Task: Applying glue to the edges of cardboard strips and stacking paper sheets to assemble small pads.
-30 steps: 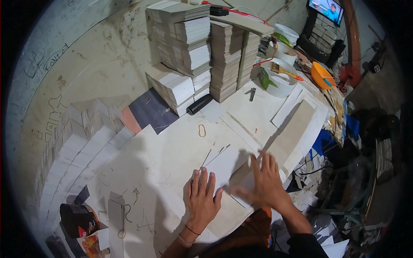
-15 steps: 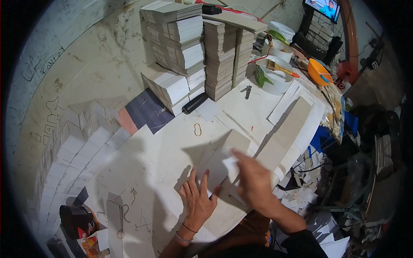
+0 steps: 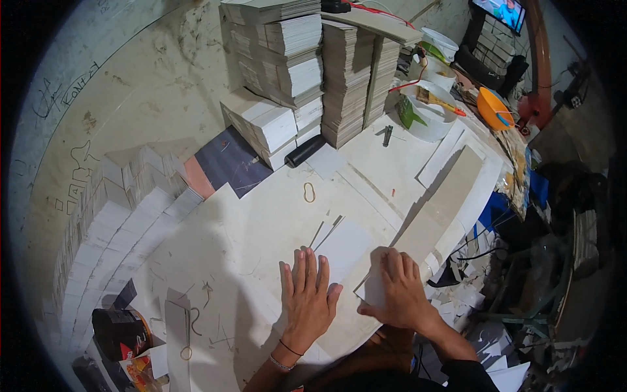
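Note:
My left hand (image 3: 308, 297) lies flat with its fingers stretched and spread, at the near left edge of a white sheet of card (image 3: 344, 247) on the table. Two thin strips of board edge (image 3: 334, 227) show at that card's far left corner. To the right, my right hand (image 3: 403, 291) is curled over a smaller white card (image 3: 372, 287), fingertips on its far side and thumb at its near side. Part of this card is hidden beneath the hand. Alongside runs a long row of grey-beige boards (image 3: 441, 206).
Tall stacks of cut board (image 3: 349, 85) and white paper blocks (image 3: 268, 124) stand at the back. More white blocks (image 3: 124, 215) line the left. A rubber band (image 3: 309, 192), a black cylindrical handle (image 3: 305, 151), a clipper (image 3: 388, 136), and white tubs (image 3: 428, 121) with a brush lie around.
My right hand has come down from above the cards and moved slightly right, onto the smaller card. The upright-looking white piece between the hands now lies flat. My left hand's fingers have straightened.

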`<act>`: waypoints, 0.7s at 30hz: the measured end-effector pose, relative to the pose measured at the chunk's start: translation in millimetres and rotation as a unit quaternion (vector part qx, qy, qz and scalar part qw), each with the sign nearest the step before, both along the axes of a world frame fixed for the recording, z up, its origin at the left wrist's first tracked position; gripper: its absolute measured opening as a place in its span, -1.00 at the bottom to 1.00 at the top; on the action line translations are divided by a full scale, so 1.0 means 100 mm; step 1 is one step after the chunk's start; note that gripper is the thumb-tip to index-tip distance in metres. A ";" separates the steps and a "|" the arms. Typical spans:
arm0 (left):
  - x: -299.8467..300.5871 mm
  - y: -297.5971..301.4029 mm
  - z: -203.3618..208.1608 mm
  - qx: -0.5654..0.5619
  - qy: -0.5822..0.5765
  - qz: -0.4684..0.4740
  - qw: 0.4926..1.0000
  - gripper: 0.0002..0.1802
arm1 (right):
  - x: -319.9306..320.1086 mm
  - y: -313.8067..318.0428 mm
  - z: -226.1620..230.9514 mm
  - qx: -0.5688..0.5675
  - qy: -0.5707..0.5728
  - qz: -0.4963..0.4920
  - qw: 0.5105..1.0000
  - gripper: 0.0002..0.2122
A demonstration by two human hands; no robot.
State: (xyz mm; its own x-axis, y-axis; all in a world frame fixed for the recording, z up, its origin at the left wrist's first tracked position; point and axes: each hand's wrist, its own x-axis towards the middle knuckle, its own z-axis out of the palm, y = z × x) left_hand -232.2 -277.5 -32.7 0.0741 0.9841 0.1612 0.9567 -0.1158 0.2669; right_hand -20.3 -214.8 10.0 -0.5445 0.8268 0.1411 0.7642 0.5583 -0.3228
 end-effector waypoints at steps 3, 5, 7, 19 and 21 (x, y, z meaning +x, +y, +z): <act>0.00 -0.01 -0.03 -0.001 0.005 -0.004 1.000 -0.25 | 0.09 0.05 0.10 -0.045 -0.018 0.059 0.997 -0.25; -0.01 0.00 -0.07 -0.001 -0.012 0.000 1.000 -0.24 | 0.10 0.12 0.24 -0.057 -0.018 0.086 0.995 -0.32; -0.01 -0.02 -0.11 0.009 -0.008 0.007 1.000 -0.23 | 0.08 0.23 0.33 0.033 0.160 0.047 0.986 -0.46; 0.06 -0.08 -0.11 0.111 -0.030 0.035 0.993 -0.14 | -0.49 0.79 -0.08 -0.175 0.367 -0.072 0.911 -0.65; 0.02 -0.06 -0.02 0.012 0.008 0.022 1.000 -0.24 | -0.26 0.74 -0.10 0.052 0.167 -0.046 0.983 -0.48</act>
